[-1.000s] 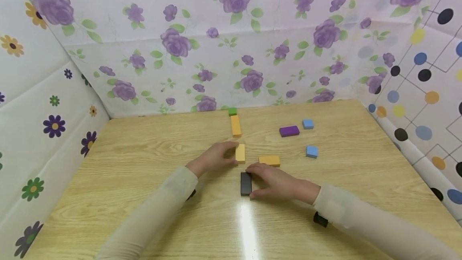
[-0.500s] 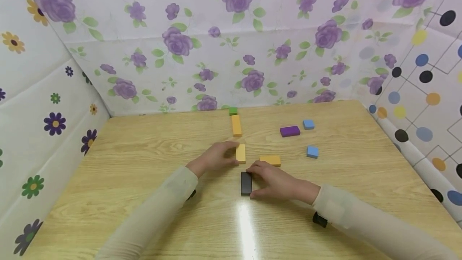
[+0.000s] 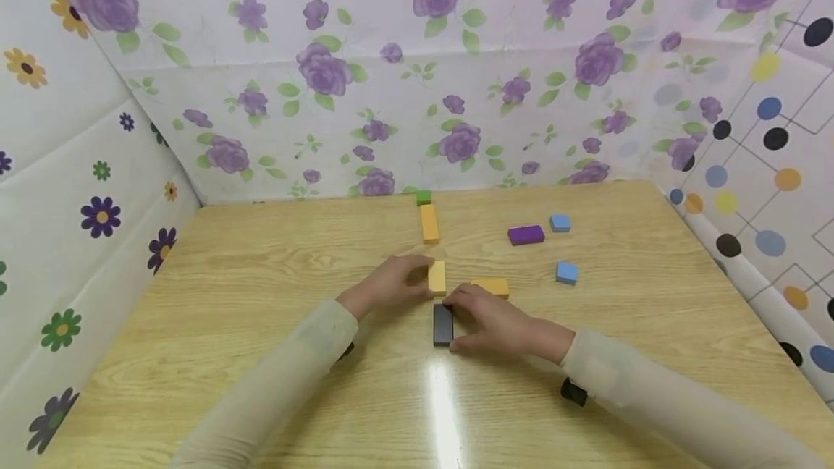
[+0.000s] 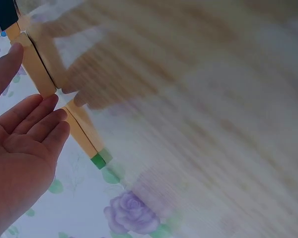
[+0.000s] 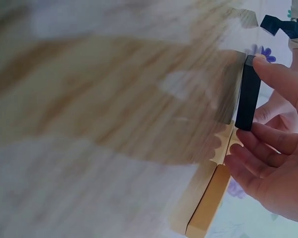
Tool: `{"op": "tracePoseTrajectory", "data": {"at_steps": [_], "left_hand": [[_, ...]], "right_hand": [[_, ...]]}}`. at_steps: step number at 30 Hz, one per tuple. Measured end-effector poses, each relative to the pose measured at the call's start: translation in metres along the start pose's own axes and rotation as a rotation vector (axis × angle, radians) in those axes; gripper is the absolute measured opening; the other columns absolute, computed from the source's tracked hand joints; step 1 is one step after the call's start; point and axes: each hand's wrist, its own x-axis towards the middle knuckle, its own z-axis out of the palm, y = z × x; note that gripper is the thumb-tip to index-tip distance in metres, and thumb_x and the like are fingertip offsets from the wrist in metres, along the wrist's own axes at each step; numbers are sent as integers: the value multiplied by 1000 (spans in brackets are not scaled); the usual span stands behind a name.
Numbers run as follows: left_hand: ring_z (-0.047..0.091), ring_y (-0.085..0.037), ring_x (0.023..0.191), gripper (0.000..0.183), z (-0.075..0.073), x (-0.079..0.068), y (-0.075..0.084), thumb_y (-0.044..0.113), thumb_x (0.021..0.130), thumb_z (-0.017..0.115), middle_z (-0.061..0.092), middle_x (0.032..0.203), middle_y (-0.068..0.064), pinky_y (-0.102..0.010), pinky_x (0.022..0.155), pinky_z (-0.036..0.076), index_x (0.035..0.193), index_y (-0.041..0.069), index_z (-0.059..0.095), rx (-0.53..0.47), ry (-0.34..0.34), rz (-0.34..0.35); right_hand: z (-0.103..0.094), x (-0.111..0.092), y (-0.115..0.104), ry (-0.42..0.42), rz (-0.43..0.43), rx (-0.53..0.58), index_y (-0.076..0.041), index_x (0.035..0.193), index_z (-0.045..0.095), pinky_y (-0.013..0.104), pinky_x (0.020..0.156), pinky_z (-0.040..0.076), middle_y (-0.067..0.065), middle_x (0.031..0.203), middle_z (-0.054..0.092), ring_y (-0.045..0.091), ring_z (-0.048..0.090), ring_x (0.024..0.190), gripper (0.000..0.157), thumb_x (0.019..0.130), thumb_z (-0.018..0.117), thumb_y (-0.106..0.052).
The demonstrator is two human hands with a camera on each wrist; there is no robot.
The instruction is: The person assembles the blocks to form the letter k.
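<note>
Near the middle of the wooden table, my left hand (image 3: pixel 394 282) holds a pale yellow block (image 3: pixel 437 278) by its two ends, thumb at the near end and fingers at the far end. My right hand (image 3: pixel 498 320) pinches a black block (image 3: pixel 443 325) the same way, as the right wrist view also shows. The black block lies just on the near side of the yellow one, roughly in line with it, with a small gap between. An orange block (image 3: pixel 491 287) lies crosswise just beyond my right fingers, partly hidden by them.
Farther back stands an orange block (image 3: pixel 429 224), with a green block (image 3: pixel 423 197) at its far end by the flowered backdrop (image 3: pixel 391 93). To the right lie a purple block (image 3: pixel 525 235), a blue block (image 3: pixel 560 223) and a nearer blue block (image 3: pixel 566 273).
My right hand has slid the black block away from me, closer to the yellow block and slightly left. My left hand stays on the yellow block. The head view has shifted slightly.
</note>
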Motion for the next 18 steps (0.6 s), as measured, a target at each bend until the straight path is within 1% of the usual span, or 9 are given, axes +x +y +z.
{"op": "tracePoseTrajectory", "data": {"at_steps": [5,10,18], "left_hand": [[43,-26,133,60,1,-2,2,22,88,73,51,140,-12,-37,112,33,139,1,49,-4,-2,0],[44,-26,132,59,3,-3,4,21,88,73,52,140,-12,-38,112,33,138,1,50,8,1,16],[42,-27,134,56,6,-4,5,20,89,71,50,141,-14,-37,113,31,137,-1,50,41,8,34]], "right_hand": [[0,2,0,27,-32,-17,-1,129,56,36,99,46,7,124,55,18,52,114,62,80,79,-32],[-1,3,0,42,-39,-32,-2,128,57,35,96,47,6,122,55,17,51,111,62,79,81,-33],[-1,3,-2,50,-53,-42,-2,126,59,35,91,48,6,118,54,18,51,106,62,77,82,-33]]}}
